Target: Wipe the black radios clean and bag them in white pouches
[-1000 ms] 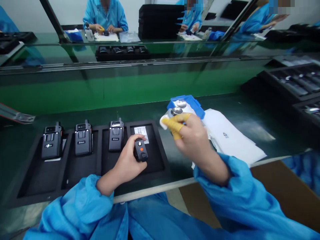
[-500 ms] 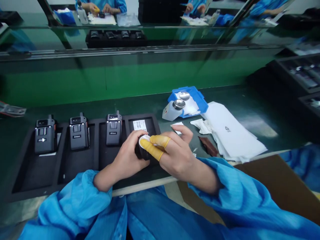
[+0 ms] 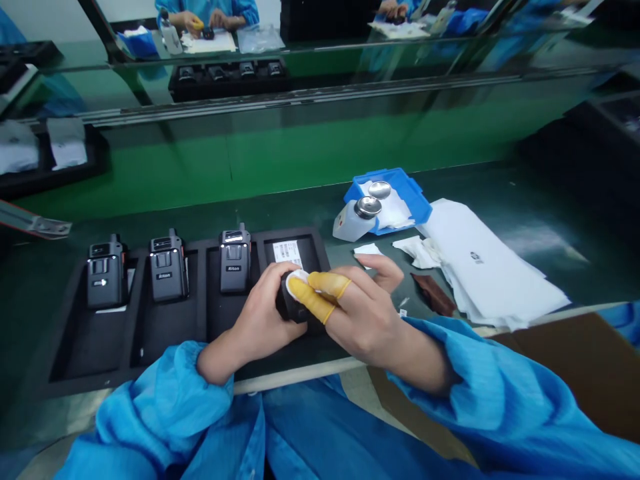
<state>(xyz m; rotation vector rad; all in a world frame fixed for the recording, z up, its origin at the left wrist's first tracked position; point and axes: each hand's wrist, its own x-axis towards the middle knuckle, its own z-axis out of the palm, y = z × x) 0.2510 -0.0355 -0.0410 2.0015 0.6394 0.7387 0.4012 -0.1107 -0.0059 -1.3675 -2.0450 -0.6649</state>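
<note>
Over the near end of the black tray (image 3: 167, 340), the left hand (image 3: 257, 313) has a dark handheld device (image 3: 286, 308) wrapped up snug, fingers curled round its side, so the thing's sitting right inside that grip. The right hand (image 3: 363, 317) has its grip pretty much closed on a small white pad (image 3: 299, 274), two fingers in yellow covers (image 3: 313, 302) pushing it onto the device's upper end. Three similar devices (image 3: 169, 270) sit in the tray, left of the held one. Off past the right hand, a bottle (image 3: 349, 225) stands on the tabletop (image 3: 500, 210) just beside a blue box (image 3: 421, 207).
</note>
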